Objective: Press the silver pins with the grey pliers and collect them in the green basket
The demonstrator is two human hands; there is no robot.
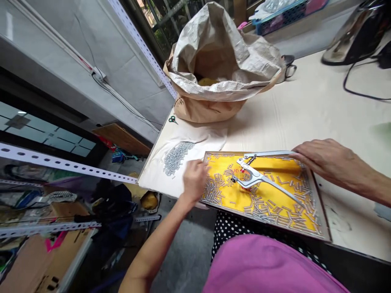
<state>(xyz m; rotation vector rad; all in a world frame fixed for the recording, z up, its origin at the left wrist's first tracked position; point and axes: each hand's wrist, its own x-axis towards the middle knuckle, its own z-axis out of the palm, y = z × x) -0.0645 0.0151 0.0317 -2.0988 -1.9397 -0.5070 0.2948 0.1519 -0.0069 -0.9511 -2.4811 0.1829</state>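
Observation:
A shallow tray with a yellow bottom lies at the table's front edge, strewn with many small metal pins. Over it is a silver pair of hand pliers with a spring, its handles spread apart. My right hand is at the end of the upper handle, fingers curled over it by the tray's far right corner. At the tray's left edge, my left hand is closed and slightly blurred by motion; what its fingertips hold is hidden. Left of it, a pile of small metal pieces lies on white cloth.
A large open paper sack stands at the back of the table. Small scissors lie near the left edge. A kettle with a black cord and a blue basket are at the back. Cluttered shelving is at lower left.

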